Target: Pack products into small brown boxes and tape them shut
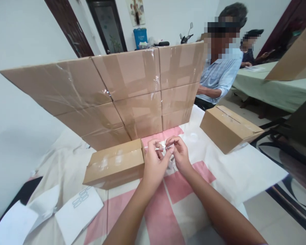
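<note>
My left hand and my right hand meet above the table, fingers curled in a pinch. Between the fingertips is a small clear, silvery item, too small to name. A small shut cardboard box lies just left of my left hand. Directly behind both hands stands a wall of taped cardboard boxes. Under my forearms is a pink and white tablecloth.
Another shut cardboard box lies at the right on the white cloth. White paper sheets lie at the lower left. A person in a light blue shirt sits behind the box wall; a second person sits further back by a green-covered table.
</note>
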Motion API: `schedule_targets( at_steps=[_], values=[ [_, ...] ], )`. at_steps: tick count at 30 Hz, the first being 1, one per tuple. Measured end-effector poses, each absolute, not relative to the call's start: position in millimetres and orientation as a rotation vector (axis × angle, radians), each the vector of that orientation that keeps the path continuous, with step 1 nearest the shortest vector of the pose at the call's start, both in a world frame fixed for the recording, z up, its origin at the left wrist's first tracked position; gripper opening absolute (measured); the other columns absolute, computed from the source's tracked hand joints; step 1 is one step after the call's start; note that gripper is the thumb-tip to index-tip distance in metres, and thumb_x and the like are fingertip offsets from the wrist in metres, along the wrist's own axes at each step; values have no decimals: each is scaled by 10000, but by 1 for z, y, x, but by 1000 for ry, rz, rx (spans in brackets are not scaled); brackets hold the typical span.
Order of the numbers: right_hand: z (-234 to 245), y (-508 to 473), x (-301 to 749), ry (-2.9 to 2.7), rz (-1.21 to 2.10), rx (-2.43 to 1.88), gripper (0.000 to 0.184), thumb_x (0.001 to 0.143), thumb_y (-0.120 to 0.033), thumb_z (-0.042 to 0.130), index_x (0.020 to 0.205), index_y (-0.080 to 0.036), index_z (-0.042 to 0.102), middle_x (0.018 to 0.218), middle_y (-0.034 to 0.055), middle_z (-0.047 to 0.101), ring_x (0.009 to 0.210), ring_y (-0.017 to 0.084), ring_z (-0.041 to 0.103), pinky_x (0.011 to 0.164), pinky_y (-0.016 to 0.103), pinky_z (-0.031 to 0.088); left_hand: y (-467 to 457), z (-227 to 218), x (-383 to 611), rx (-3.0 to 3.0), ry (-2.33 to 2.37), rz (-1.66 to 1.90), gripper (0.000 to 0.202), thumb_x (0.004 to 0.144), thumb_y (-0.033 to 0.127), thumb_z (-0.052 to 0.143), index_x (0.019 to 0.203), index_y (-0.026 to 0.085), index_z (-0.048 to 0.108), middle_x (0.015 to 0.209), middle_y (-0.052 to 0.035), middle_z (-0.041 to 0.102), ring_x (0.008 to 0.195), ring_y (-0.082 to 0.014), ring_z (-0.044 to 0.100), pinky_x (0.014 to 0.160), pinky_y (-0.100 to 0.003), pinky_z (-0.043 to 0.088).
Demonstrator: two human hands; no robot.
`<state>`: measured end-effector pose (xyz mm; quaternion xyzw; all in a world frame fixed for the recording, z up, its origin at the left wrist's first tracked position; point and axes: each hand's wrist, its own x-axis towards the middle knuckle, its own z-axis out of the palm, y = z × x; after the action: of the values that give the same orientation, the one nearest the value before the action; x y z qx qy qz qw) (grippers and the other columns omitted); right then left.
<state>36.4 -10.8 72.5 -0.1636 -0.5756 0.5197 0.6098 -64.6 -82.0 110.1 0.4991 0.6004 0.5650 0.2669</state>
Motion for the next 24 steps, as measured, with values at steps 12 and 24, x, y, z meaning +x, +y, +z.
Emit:
schedule_targets(
  at_steps=[12, 24],
  values=[
    [86, 9, 63, -994, 1386, -383, 297, 864, -395, 750, 721, -215, 561, 830, -9, 527, 607, 111, 471, 605, 290, 378, -81, 106, -77, 1379, 1543, 1492, 233, 973, 361, 566, 808, 196, 564, 723, 32, 574, 664, -121, 512, 648, -238, 380],
    [77, 25, 69, -850, 1551, -405, 354, 811, -380, 833, 809, -223, 516, 606, -90, 459, 443, 42, 328, 501, 224, 280, -64, 81, -54, 1116, 1347, 1446, 489, 913, 266, 608, 1391, 264, 504, 1271, -89, 663, 638, -81, 562, 617, -240, 459]
  ],
)
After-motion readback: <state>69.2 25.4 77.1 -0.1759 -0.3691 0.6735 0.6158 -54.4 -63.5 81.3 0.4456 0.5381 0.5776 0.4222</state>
